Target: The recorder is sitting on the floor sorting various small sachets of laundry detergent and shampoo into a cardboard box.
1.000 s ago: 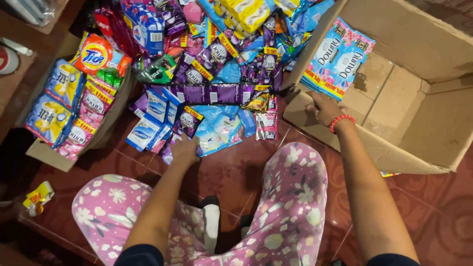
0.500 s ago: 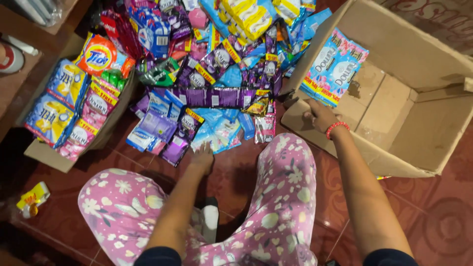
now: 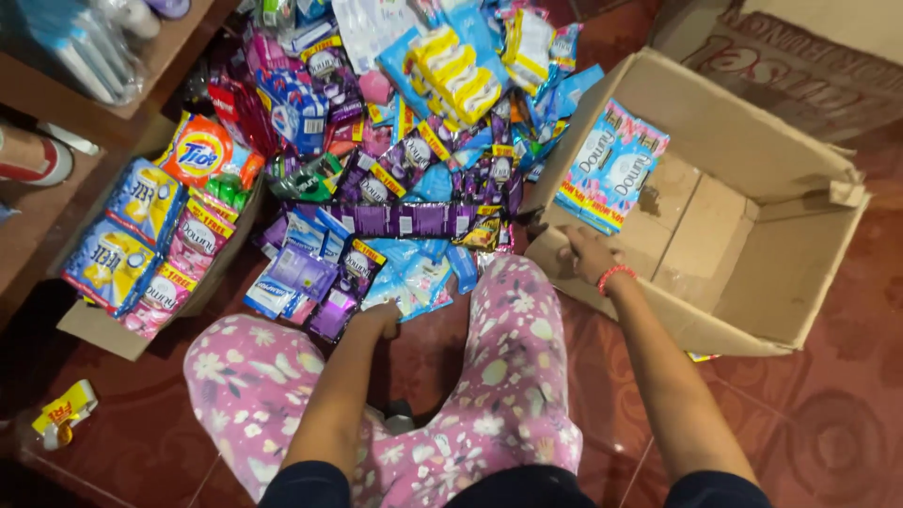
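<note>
Right hand (image 3: 585,254) clamped on cardboard box (image 3: 752,282) rim, sachet pack (image 3: 609,167) just above; left hand (image 3: 376,320) closed around purple sachets (image 3: 334,315).

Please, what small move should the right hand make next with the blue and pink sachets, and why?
Probably lower the blue and pink sachet strip to the floor of the cardboard box. The right hand holds it upright at the box's near wall, and the bottom there looks bare.

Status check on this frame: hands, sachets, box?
Left hand on purple sachets at the pile's edge. Right hand gripping cardboard box rim, blue-pink sachet pack propped inside.
</note>
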